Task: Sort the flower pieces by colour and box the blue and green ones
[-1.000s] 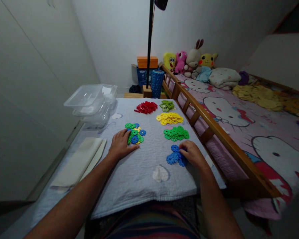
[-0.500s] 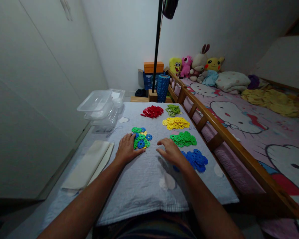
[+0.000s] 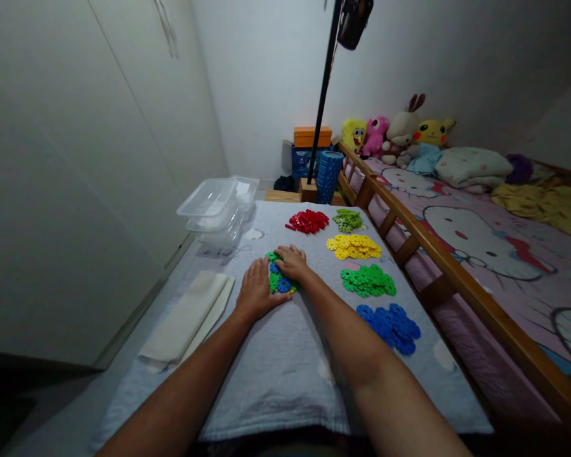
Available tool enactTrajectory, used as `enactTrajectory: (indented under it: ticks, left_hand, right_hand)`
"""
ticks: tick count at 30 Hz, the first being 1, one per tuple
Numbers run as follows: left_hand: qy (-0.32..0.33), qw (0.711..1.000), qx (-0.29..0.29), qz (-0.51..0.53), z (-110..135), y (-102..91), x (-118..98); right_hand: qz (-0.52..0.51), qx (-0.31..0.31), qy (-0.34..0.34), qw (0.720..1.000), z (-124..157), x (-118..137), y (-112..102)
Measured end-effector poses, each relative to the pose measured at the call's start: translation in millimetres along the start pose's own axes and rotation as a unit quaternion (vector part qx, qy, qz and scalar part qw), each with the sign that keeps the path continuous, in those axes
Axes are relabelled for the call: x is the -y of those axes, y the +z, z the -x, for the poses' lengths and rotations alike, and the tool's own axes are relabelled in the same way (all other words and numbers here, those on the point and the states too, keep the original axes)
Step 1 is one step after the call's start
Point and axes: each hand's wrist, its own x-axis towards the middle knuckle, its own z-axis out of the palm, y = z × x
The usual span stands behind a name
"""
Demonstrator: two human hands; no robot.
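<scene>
A small mixed pile of notched plastic discs (image 3: 282, 285), mostly green and blue with a bit of yellow, lies on the cloth-covered table. My left hand (image 3: 257, 289) rests flat against the pile's left side, fingers stretched forward and thumb out along its near edge. Over the pile's right and far part lies my right hand (image 3: 292, 261), its fingers extended, hiding some of the discs. To the right are single-colour heaps: blue discs (image 3: 391, 327), green discs (image 3: 368, 280) and yellow discs (image 3: 353, 246). Beyond them sit light-green pieces (image 3: 347, 220) and red pieces (image 3: 308, 221).
Stacked clear plastic containers (image 3: 212, 212) stand at the table's far left. A folded cream cloth (image 3: 188, 317) lies nearer on that side. A wooden bed rail (image 3: 421, 254) runs along the right edge. Past the far edge rises a black pole (image 3: 321, 95).
My right hand has moved left from beside the green heap onto the mixed pile. My left hand stays at the pile's left side. The whole view has shifted a little.
</scene>
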Motion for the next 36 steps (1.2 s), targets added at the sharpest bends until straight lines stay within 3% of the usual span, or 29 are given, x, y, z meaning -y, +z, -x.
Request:
enactTrajectory:
  ticks: [4,7,10,12,15,20,29,36]
  left_hand:
    - [-0.003,1.000,0.014,0.007,0,-2.6,-3]
    - [0.010,0.999,0.036,0.014,0,-8.8,-5]
    - [0.028,0.998,0.052,0.025,-1,-14.9,-6]
    - [0.036,0.997,0.061,0.035,-1,-17.5,-6]
    - [0.049,0.996,0.062,0.047,0,-19.3,-7]
    - [0.081,0.993,0.061,0.064,0,-20.7,-7]
    - [0.114,0.981,0.071,0.138,2,-21.0,-2]
    - [0.097,0.990,0.043,0.090,1,-17.0,-2]
  right_hand:
    - [-0.045,0.007,-0.081,0.996,12,-3,-2]
    - [-0.138,-0.006,-0.118,0.983,30,-10,-6]
    - [-0.201,-0.083,-0.075,0.973,51,-19,-9]
    - [-0.181,-0.129,-0.019,0.975,65,-26,-9]
    - [-0.106,-0.137,0.037,0.984,81,-33,-6]
    - [-0.052,-0.118,0.024,0.991,91,-29,2]
    - [-0.076,-0.112,-0.013,0.991,88,-36,4]
    - [-0.099,-0.174,0.010,0.980,83,-36,9]
